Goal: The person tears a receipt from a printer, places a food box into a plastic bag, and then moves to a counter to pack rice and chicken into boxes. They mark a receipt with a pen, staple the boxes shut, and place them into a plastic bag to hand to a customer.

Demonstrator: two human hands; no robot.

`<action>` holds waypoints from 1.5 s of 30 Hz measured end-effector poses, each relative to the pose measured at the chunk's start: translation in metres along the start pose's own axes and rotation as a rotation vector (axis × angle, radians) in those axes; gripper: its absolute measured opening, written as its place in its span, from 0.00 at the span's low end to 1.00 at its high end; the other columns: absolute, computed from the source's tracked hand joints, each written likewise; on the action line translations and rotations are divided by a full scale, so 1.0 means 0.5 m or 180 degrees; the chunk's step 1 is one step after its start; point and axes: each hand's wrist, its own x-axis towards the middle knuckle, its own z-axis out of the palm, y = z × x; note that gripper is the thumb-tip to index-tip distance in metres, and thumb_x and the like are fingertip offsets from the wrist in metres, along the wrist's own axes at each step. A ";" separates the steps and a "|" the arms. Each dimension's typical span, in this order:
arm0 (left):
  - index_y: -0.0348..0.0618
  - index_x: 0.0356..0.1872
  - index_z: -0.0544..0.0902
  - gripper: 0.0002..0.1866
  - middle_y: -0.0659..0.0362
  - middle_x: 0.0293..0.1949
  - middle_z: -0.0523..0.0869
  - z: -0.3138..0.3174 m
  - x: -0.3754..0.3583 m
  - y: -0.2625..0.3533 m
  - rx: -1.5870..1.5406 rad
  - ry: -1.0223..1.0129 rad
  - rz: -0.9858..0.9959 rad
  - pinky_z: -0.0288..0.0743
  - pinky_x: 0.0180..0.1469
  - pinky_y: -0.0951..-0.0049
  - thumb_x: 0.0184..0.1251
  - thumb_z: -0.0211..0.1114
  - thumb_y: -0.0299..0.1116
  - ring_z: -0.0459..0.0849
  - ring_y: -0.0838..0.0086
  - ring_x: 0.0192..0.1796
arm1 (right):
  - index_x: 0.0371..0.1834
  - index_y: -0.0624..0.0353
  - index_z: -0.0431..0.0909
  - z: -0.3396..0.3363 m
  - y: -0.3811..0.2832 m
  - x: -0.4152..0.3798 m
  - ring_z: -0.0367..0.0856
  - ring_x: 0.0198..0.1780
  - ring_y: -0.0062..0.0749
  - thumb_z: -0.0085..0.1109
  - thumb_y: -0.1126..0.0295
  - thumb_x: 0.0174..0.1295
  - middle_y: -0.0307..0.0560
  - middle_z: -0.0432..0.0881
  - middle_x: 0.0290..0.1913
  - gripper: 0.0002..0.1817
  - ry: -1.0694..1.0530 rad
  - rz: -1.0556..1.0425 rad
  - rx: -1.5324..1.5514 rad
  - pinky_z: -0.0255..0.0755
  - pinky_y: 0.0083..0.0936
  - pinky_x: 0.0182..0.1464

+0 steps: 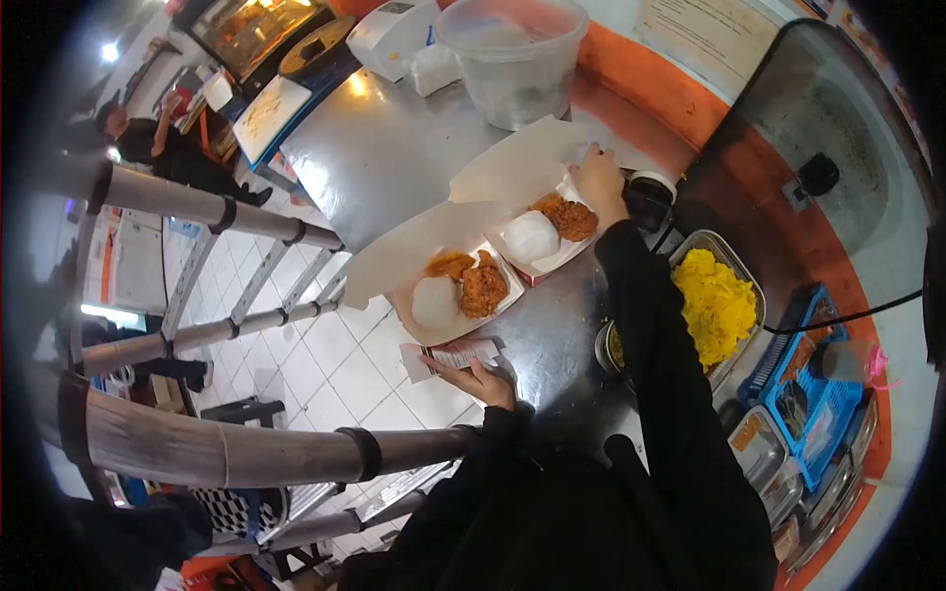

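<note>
bright yellow food (717, 307), blue bskt (810, 394)

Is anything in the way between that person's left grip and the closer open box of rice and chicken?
Yes: the printed paper in the left grip comes between the hand and the near box. Apart from that paper, nothing visible stands between them.

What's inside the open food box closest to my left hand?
The box holds a smooth white mound, a crumbly-coated brown piece and some orange-brown food beside them. They cover much of the box's floor, so whatever lies beneath them can't be seen.
</note>
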 end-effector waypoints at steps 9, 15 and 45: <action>0.34 0.63 0.44 0.41 0.43 0.64 0.45 0.013 -0.006 -0.009 -0.0059 0.0109 -0.0030 0.33 0.66 0.62 0.57 0.48 0.50 0.42 0.56 0.67 | 0.43 0.56 0.67 -0.022 0.067 -0.049 0.77 0.36 0.44 0.54 0.60 0.52 0.52 0.69 0.48 0.17 -0.0223 -0.1089 0.0103 0.71 0.33 0.37; 0.33 0.63 0.45 0.40 0.42 0.64 0.46 0.010 -0.008 -0.017 0.0149 0.0058 0.0063 0.36 0.65 0.63 0.59 0.45 0.54 0.45 0.55 0.66 | 0.42 0.57 0.73 -0.163 0.115 -0.122 0.77 0.39 0.48 0.50 0.65 0.52 0.50 0.79 0.29 0.15 -0.1019 -0.0096 -0.0258 0.69 0.39 0.40; 0.38 0.52 0.67 0.31 0.55 0.49 0.70 -0.189 -0.081 0.447 -0.2424 -0.3857 -0.0014 0.65 0.51 0.77 0.41 0.66 0.16 0.70 0.74 0.50 | 0.29 0.63 0.69 -0.594 0.055 -0.636 0.76 0.34 0.27 0.51 0.78 0.53 0.45 0.72 0.33 0.03 -0.0003 0.0787 0.5576 0.70 0.20 0.36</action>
